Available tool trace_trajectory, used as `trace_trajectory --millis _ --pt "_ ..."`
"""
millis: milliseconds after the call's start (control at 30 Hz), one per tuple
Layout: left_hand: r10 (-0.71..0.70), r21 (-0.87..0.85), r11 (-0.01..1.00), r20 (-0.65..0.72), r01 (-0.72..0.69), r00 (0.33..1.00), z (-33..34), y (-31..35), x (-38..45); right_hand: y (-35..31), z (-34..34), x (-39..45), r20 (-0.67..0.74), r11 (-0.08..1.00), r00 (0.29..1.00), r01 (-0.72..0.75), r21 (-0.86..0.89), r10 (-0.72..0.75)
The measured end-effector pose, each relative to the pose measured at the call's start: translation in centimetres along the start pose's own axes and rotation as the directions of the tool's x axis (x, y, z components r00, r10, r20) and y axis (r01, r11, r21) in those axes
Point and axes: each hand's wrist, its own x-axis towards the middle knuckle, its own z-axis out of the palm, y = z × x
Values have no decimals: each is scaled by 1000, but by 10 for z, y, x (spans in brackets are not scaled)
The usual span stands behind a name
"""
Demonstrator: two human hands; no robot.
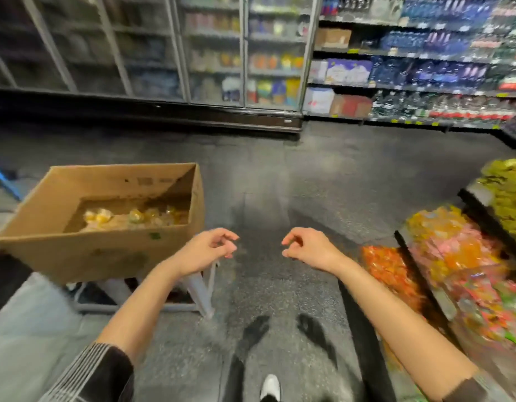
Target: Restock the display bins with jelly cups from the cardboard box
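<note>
A large open cardboard box stands on a low stool at the left, with several yellow jelly cups lying on its bottom. Display bins full of orange, pink and green jelly cups line the right edge, blurred by motion. My left hand hovers in mid-air just right of the box's near corner, fingers loosely curled and holding nothing. My right hand hangs over the floor left of the bins, fingers loosely curled too, nothing in it.
A white step stool carries the box. Glass-door coolers and drink shelves line the far wall. Grey floor stretches between box and bins. A blue bar shows at far left.
</note>
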Motion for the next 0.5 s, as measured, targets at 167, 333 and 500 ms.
trace_trajectory --millis 167,333,500 --pt "-125 -48 992 -240 117 963 -93 -79 -25 -86 65 97 173 983 973 166 -79 -151" --pt "-259 -120 966 -392 230 883 -173 -158 -21 -159 135 202 325 944 917 293 -152 -232" --pt "-393 -185 919 -482 347 783 -255 -233 -9 -212 197 301 434 923 879 317 -217 -200"
